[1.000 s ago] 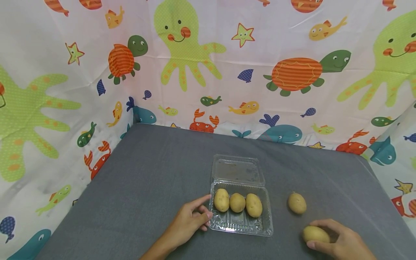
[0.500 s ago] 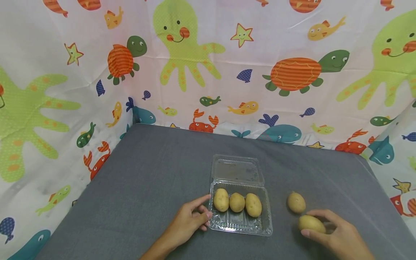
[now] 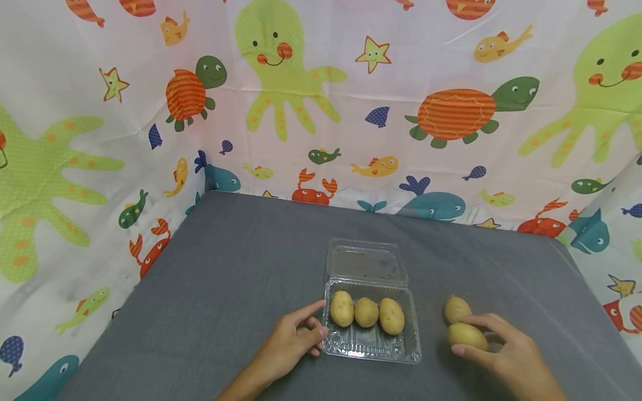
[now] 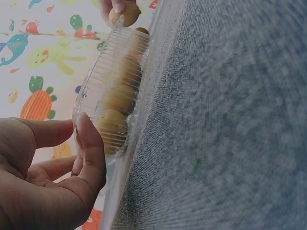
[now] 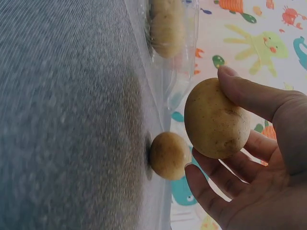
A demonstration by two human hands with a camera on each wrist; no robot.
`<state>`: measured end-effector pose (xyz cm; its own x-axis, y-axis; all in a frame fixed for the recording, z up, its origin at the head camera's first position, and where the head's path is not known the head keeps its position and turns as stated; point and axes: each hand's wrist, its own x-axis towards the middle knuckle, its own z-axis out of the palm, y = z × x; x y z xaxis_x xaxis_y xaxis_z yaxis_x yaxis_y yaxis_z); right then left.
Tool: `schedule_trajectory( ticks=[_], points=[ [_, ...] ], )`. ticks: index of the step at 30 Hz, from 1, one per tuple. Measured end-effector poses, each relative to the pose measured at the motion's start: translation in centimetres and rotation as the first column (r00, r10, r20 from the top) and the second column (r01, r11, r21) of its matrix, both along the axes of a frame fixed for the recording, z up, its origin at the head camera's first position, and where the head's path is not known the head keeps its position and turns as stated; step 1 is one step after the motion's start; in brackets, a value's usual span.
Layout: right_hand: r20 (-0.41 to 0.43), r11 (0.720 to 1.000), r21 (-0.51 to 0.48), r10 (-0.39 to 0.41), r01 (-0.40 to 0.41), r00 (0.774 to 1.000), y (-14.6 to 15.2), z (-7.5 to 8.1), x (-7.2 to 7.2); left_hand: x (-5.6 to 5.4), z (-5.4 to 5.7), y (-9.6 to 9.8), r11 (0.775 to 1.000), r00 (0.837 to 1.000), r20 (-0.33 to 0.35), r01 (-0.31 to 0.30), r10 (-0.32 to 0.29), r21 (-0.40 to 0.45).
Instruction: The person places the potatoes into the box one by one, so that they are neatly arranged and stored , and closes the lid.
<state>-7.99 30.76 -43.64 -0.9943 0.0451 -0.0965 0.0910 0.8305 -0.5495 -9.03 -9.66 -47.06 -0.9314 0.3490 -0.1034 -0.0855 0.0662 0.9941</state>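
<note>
A clear plastic clamshell box (image 3: 371,352) lies with its lid folded back on the grey cloth, three potatoes (image 3: 366,312) side by side in its base. My left hand (image 3: 288,340) pinches the box's left rim between thumb and fingers, as the left wrist view also shows (image 4: 62,172). Right of the box, my right hand (image 3: 511,351) grips a potato (image 3: 466,336) between thumb and fingers. In the right wrist view this potato (image 5: 216,120) is raised off the cloth. Another potato (image 3: 456,308) rests on the cloth just behind it, partly covered in the head view.
A grey cloth (image 3: 241,267) covers the table. The clear lid (image 3: 368,262) lies flat behind the box base. A curtain (image 3: 321,83) printed with sea animals stands along the back and both sides.
My right hand has lifted its potato and carried it left and away from me, closer to the box. The left hand and the box have stayed in place.
</note>
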Motion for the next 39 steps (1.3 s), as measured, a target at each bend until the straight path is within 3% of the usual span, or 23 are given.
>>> schedule_trajectory(
  ticks=[14, 25, 39],
  points=[
    [-0.125, 0.997, -0.058, 0.046, -0.053, 0.991, -3.0, 0.1, -0.4, 0.0, 0.0, 0.0, 1.000, 1.000, 0.003, 0.006, -0.006, 0.009],
    [-0.322, 0.978, -0.130, 0.115, -0.164, 0.940, -4.6, -0.1, -0.4, -0.1, 0.0, 0.0, 1.000, 1.000, -0.001, 0.009, -0.009, 0.013],
    [-0.402, 0.954, -0.182, 0.150, -0.240, 0.903, -6.5, -0.1, -0.4, -0.1, 0.0, 0.0, 1.000, 1.000, -0.008, 0.004, -0.004, 0.004]
  ],
)
